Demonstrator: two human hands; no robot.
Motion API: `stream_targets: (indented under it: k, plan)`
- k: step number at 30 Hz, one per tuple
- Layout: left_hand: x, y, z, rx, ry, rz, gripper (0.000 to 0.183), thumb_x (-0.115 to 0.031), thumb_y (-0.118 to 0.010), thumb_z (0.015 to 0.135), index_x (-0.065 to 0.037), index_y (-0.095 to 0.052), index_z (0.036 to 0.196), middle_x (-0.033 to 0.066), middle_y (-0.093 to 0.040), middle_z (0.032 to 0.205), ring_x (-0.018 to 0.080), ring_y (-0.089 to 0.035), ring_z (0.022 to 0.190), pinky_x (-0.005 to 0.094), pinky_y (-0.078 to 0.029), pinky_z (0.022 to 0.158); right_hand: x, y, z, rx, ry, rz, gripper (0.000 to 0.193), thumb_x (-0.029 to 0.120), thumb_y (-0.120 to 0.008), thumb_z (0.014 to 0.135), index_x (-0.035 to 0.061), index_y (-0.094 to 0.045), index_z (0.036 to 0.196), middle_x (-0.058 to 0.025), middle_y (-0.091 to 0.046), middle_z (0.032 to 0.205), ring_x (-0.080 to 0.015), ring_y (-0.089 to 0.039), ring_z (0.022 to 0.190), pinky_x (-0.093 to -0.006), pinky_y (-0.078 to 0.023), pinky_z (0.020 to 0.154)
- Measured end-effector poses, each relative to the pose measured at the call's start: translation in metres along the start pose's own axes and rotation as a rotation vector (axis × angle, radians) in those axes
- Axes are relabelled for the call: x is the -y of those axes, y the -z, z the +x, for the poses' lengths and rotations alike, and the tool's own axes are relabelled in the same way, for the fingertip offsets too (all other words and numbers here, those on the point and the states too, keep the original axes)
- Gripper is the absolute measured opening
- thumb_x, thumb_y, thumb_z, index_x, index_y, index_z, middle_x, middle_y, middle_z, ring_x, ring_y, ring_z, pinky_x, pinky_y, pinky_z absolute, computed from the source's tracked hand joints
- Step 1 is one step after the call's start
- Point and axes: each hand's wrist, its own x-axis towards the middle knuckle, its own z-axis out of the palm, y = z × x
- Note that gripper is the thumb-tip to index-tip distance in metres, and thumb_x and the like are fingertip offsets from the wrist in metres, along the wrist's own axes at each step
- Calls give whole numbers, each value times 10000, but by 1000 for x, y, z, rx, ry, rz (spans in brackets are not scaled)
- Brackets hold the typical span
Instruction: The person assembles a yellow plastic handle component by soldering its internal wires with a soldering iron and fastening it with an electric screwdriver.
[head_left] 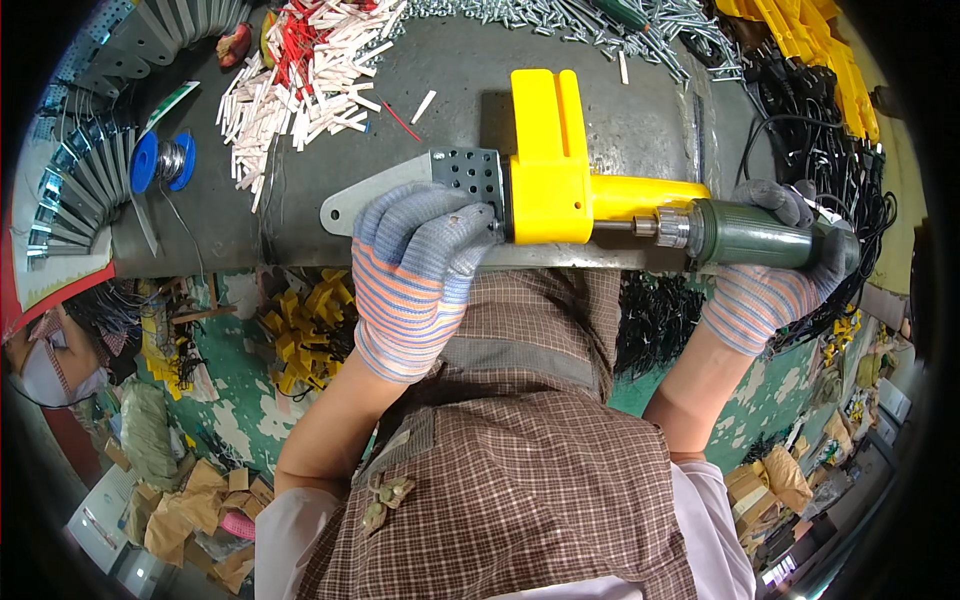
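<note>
My gloved left hand [415, 270] is closed on a grey metal bracket [385, 183] with a tapered end and a block of round holes. The bracket's holed end sits against a yellow plastic housing [550, 165] with a long yellow handle [650, 193] stretching right. In my gloved right hand [765, 300] lies a dark green electric screwdriver [750, 233], fingers wrapped round its body. Its bit runs left alongside the yellow handle to the housing's lower right side. Whether the tip touches a screw is hidden.
White and red sleeves [310, 90] are heaped at the back left, with loose screws [640, 40] behind. A blue wire spool [162, 162] stands by stacked metal brackets [85, 185] at left. Black cables [800, 110] and yellow housings [840, 70] lie at right.
</note>
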Motion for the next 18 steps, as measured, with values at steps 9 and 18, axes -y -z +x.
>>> stream_targets:
  k: [9,18]
  plan:
    - [0,-2,2,-31,-69,34,300,-82,-721,685,-128,-658,975,53,-615,993,293,-575,928,429,-451,829,-1,-1,-1,18,-18,36,451,215,-729,716,-24,-490,1014,-30,-468,728,-176,-481,664,-384,-443,742]
    - [-4,0,6,-7,-132,99,348,-64,-703,676,-127,-635,1011,55,-612,1021,283,-578,943,417,-458,833,1,-7,-5,83,-40,64,488,226,-743,710,-28,-514,1057,3,-453,718,-147,-462,661,-375,-429,750]
